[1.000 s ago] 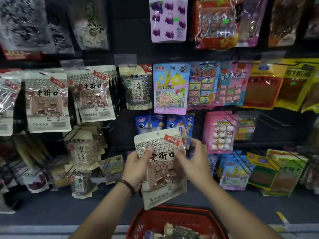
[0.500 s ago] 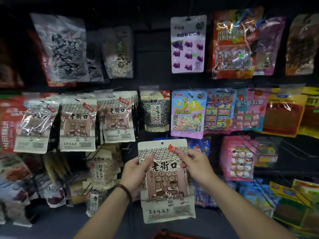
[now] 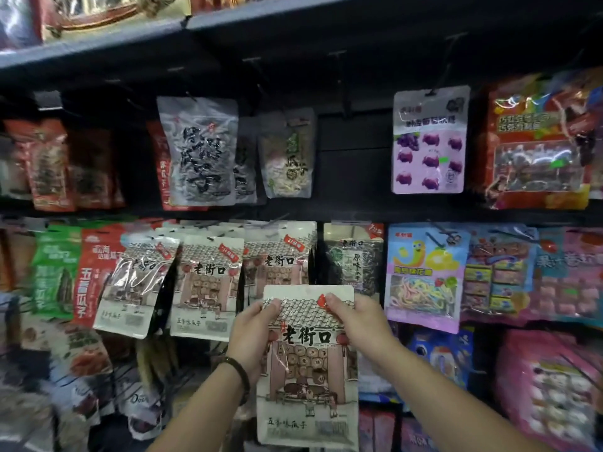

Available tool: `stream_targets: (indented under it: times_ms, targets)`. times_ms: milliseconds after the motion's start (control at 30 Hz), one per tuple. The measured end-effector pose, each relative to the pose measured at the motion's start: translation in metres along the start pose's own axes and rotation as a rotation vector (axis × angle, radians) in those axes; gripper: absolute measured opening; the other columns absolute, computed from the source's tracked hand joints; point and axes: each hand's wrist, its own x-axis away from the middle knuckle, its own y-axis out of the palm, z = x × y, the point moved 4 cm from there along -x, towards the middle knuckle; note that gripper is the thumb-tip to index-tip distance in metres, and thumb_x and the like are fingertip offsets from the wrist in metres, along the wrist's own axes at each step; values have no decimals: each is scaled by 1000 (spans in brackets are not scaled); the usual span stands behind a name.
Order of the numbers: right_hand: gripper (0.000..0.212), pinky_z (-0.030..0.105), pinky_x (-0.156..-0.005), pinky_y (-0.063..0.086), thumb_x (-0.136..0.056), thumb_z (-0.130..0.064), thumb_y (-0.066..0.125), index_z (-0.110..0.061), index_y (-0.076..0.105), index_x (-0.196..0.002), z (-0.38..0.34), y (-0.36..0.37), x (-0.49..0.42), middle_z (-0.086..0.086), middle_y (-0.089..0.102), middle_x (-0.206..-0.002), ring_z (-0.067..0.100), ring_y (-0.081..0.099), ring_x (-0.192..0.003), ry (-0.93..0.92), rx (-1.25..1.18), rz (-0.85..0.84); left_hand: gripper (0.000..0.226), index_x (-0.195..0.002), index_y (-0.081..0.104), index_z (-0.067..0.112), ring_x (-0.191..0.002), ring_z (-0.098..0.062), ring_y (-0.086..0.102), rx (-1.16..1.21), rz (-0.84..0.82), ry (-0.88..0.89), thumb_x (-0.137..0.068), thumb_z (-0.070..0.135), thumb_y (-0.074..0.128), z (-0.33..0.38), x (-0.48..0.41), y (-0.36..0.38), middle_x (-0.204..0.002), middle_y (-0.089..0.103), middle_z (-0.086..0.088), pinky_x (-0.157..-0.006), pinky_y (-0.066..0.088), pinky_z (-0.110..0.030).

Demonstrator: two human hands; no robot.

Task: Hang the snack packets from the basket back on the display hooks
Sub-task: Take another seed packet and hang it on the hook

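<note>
Packet (image 3: 308,370): flat pouch, seemingly light, pliant and glossy-slick, held upright just below its hung twins (image 3: 277,259), left hand (image 3: 251,334) and right hand (image 3: 362,324) each pinching an upper corner, the sensible grip for hooking.

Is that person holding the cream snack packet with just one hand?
No, the left hand and the right hand both pinch the cream packet near its upper corners.

packet (image 3: 307,367): glossy plastic film | shelf (image 3: 359,31): matt dark
</note>
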Motion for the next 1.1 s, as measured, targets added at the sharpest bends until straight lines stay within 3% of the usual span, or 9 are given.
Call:
stream_targets:
  times_ms: [100, 167, 267, 400, 533, 767, 900, 1033, 1100]
  targets:
    - [17, 33, -60, 58, -103, -34, 67, -21, 78, -102, -9, 29, -29, 7, 79, -101, 17, 68, -71, 5, 17, -10, 71, -160, 35, 25, -104, -17, 60, 19, 67, 63, -98, 35, 69, 7, -34, -17, -152, 52, -3, -99, 45, -41]
    - [17, 35, -64, 58, -104, -34, 65, -21, 77, -104, -14, 47, -49, 5, 76, -102, 16, 67, -69, 3, 30, -34, 73, -160, 34, 26, -113, -21, 61, 26, 122, 90, -97, 32, 71, 10, -60, -27, -159, 43, 1, -92, 44, -37]
    - [23, 36, -66, 57, -107, -32, 62, -13, 74, -112, -23, 62, -76, 1, 71, -102, 16, 63, -71, -4, 36, -71, 56, -144, 55, 17, -129, -35, 58, 38, 159, 49, -95, 36, 72, 18, -84, -35, -158, 46, 0, -100, 49, -46]
    - [32, 37, -69, 63, -108, -30, 60, 1, 67, -112, -27, 74, -114, 14, 63, -105, 17, 62, -79, -30, 111, -135, 63, -151, 48, 21, -132, -38, 57, 63, 158, 28, -96, 37, 72, 23, -119, -43, -143, 61, -5, -113, 43, -58]
    - [39, 52, -77, 64, -106, -33, 62, 4, 64, -120, -26, 82, -134, 28, 65, -128, 17, 70, -73, -79, 116, -117, 65, -154, 45, 20, -105, -26, 66, 86, 161, 27, -97, 34, 71, 26, -139, -46, -119, 67, 4, -109, 45, -50]
    - [41, 17, -52, 49, -107, -38, 60, -5, 65, -130, -26, 96, -154, 10, 68, -125, 22, 70, -87, -128, 66, -5, 62, -153, 46, 15, -93, -20, 65, 52, 202, 141, -98, 34, 69, 43, -161, -51, -136, 64, -1, -79, 51, -30]
    - [26, 30, -53, 43, -107, -34, 61, -11, 69, -97, -34, 98, -159, 11, 65, -85, 25, 64, -70, -135, 37, 52, 63, -151, 49, 12, -108, -29, 67, 34, 236, 178, -97, 36, 71, 52, -166, -50, -136, 64, -1, -103, 54, -44]
    - [34, 42, -67, 49, -105, -36, 64, -3, 61, -112, -27, 101, -166, 17, 68, -91, 24, 59, -68, -101, 28, 135, 43, -130, 57, 25, -87, -19, 69, -49, 351, 225, -92, 34, 76, 51, -160, -48, -121, 65, 2, -77, 58, -34]
    - [37, 46, -73, 54, -103, -39, 65, -3, 67, -111, -21, 100, -170, 22, 74, -101, 24, 57, -72, -92, 34, 170, 39, -114, 52, 25, -97, -21, 67, -156, 469, 287, -88, 29, 81, 46, -152, -47, -114, 60, 4, -85, 59, -39]
